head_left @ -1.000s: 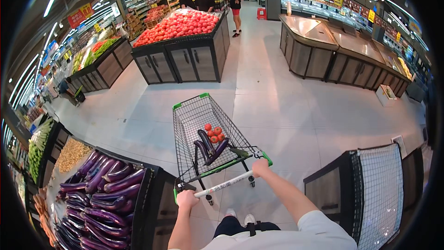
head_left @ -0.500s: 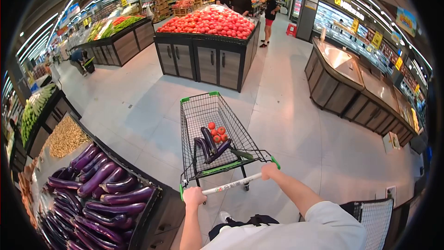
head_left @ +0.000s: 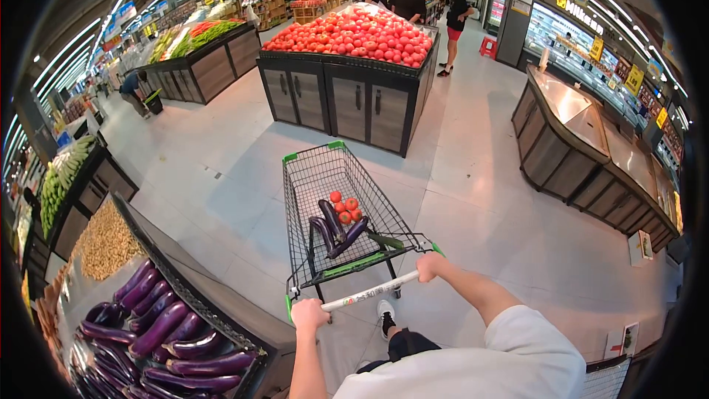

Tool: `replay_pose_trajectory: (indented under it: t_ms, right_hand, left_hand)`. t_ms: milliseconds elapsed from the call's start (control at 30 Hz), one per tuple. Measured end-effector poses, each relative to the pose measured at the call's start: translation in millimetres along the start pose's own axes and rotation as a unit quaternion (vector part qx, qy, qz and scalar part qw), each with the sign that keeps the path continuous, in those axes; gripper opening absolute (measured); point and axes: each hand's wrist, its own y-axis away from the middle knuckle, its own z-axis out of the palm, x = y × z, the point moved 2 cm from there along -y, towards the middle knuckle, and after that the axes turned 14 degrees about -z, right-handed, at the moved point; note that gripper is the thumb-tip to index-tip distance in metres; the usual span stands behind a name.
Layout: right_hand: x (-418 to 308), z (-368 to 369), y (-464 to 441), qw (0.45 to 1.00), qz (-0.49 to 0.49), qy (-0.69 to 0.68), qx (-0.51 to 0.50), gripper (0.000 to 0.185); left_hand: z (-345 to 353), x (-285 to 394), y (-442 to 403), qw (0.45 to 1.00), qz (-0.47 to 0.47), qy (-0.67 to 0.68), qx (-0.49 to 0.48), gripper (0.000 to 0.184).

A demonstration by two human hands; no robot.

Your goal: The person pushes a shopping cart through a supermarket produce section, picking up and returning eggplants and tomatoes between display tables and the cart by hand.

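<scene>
Both hands grip the white handle (head_left: 369,292) of a wire shopping cart (head_left: 402,210) with green corners. My left hand (head_left: 309,314) is wrapped round the handle's left end. At the right end, my right hand (head_left: 431,266) is closed on the same bar. Inside the cart lie long dark purple eggplants (head_left: 347,239) and several red tomatoes (head_left: 345,216) beside them. A green vegetable (head_left: 386,240), perhaps a cucumber, rests near the handle side of the basket.
A stand heaped with tomatoes (head_left: 354,33) rises ahead. Close on the left, a bin holds eggplants (head_left: 159,329) and peanuts (head_left: 107,240). On the right runs a metal-topped counter (head_left: 569,148). Several people stand beyond the tomatoes; one person (head_left: 133,94) bends at far left. Tiled floor (head_left: 458,162) lies between.
The eggplant bin has slid lower and toward me in view, and the tomato stand sits slightly further right. One foot has stepped forward. Both hands keep hold of the handle.
</scene>
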Motion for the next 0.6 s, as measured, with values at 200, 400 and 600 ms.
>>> replay_pose_trajectory:
  t_ms: [200, 400, 600]
  right_hand:
    - [41.5, -72.0, -55.8, 0.997, -0.055, 0.017, 0.047, 0.030]
    - [60.2, -141.5, -121.2, 0.998, -0.032, -0.013, 0.052, 0.030]
    - [68.2, -213.4, -181.8, 0.997, -0.047, 0.028, 0.060, 0.032]
  left_hand:
    - [-35.7, 15.9, -72.1, 0.999, -0.030, -0.022, -0.002, 0.027]
    - [-59.9, 8.2, -155.3, 0.997, -0.062, -0.041, -0.002, 0.027]
    - [-91.1, -14.4, -238.9, 0.997, -0.070, -0.034, 0.014, 0.023]
